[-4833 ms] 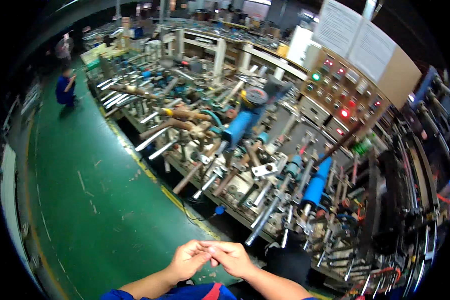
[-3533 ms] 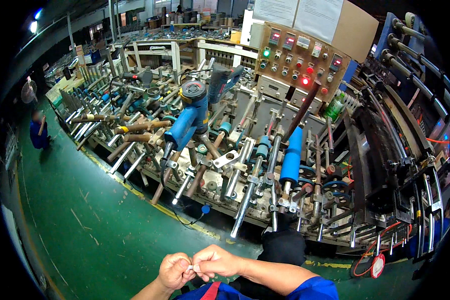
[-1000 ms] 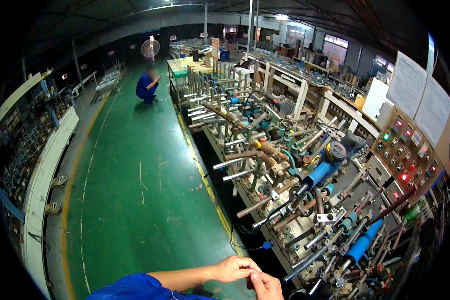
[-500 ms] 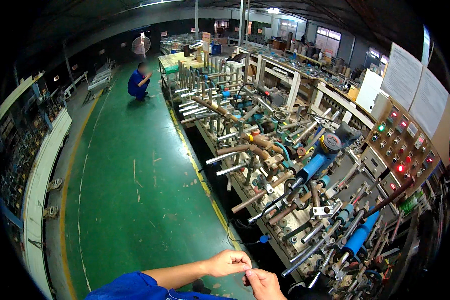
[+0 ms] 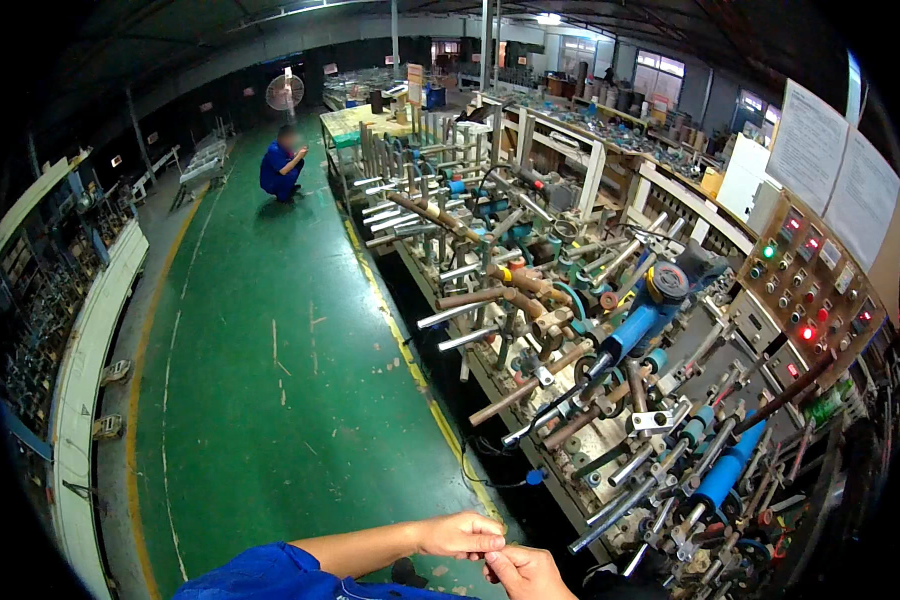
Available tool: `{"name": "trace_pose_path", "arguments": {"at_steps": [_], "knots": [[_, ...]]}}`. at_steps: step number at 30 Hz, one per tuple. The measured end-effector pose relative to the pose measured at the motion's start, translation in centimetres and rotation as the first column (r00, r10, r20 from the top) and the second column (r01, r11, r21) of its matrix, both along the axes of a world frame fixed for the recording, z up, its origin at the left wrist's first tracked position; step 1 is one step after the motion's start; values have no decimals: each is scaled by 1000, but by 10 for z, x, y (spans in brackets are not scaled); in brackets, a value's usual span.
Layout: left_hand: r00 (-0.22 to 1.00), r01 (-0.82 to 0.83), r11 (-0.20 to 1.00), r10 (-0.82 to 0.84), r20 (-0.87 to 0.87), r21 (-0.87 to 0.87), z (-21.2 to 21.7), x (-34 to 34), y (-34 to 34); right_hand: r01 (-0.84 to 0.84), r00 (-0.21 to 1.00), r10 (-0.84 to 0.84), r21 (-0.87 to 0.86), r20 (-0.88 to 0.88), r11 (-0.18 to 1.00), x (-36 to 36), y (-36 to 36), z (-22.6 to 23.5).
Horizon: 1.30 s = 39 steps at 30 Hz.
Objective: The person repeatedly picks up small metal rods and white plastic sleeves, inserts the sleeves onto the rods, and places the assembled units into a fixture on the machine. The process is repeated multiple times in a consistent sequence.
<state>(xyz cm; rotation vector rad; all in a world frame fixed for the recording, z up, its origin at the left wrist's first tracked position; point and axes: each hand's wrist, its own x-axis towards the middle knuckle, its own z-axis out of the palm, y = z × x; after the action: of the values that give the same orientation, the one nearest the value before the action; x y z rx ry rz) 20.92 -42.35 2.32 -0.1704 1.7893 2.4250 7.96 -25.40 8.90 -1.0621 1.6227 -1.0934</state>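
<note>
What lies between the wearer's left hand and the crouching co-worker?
In the head view, a stretch of pale-flecked green floor lies between the left hand and the crouching co-worker.

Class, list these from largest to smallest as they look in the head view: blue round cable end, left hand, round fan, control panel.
Control panel
Left hand, enlarged by nearness
Round fan
Blue round cable end

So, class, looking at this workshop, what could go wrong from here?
Metal rods jut toward the green walkway and might catch a passer-by. The black cable near the yellow line could snag a foot. The left hand and right hand meet; anything small pinched there might drop.
</note>
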Motion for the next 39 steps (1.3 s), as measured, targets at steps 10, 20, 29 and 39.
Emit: {"name": "trace_pose_path", "arguments": {"at_steps": [10,20,29,39], "knots": [[989,126,992,-128,71,27,-2,-1,-4,-78,984,60,-104,-170,991,0,2,1],[970,228,973,-224,98,-30,-4,-7,-11,-155,946,136,-41,-296,987,-4,5,-17],[975,150,952,-187,117,265,-38,8,20,-269,963,269,15,-6,963,-10,13,-14],[988,-108,923,59,142,368,-13,11,45,-147,850,102,48,516,988,-17,12,1]]}}
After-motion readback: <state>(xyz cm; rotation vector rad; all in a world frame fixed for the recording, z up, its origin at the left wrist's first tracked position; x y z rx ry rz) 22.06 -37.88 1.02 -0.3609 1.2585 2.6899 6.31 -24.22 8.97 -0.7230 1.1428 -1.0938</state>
